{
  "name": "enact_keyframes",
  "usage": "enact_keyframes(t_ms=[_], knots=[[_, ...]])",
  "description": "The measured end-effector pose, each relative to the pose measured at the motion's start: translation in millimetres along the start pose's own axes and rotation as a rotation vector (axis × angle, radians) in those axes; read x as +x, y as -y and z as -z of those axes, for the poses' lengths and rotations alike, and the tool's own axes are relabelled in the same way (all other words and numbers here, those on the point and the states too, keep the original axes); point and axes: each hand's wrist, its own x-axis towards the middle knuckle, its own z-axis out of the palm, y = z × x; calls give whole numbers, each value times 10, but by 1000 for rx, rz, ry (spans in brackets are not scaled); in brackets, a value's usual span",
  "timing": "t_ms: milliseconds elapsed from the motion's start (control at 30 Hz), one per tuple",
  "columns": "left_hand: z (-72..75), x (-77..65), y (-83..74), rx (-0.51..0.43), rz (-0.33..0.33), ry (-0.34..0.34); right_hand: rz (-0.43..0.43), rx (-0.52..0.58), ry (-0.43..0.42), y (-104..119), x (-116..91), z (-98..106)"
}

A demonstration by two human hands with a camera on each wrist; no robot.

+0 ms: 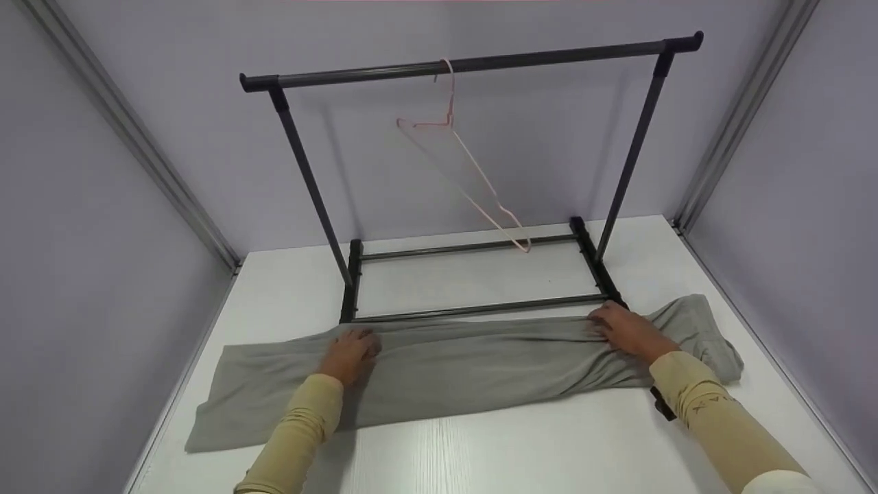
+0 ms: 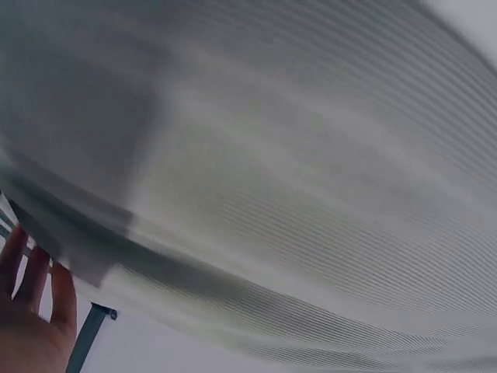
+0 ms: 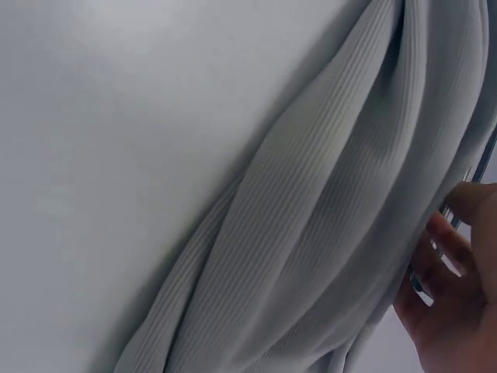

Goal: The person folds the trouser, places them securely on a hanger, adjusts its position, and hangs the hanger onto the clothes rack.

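Observation:
A long grey ribbed cloth garment (image 1: 473, 370) lies crosswise on the white table, its exact kind not shown. Along its far edge, left of the middle, my left hand (image 1: 351, 355) rests on the fabric. In the left wrist view, this hand's fingers (image 2: 62, 299) are extended at the cloth's edge. My right hand (image 1: 627, 331) touches the far edge near the right end, where the cloth bunches into folds (image 3: 311, 225). The right wrist view has its thumb and loosely bent fingers (image 3: 423, 268) apart beside the edge.
Behind the garment stands a black garment rack (image 1: 473, 309), its base on the white table (image 1: 411, 460). A pink wire hanger (image 1: 480, 171) hangs from the rack's top bar (image 1: 549, 57). Pale panels (image 1: 89, 274) enclose the table at the back and both sides.

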Motion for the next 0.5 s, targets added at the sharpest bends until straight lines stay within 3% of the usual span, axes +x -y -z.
enact_keyframes(t_ms=[233,367,500], knots=[[-67,35,19,132,51,-130,-26,-86,-54,-11,72,-90],[-28,51,61,179,102,-162,-3,-87,-164,-15,78,-61],[42,81,108,150,116,-218,-2,-74,-281,-22,70,-10]])
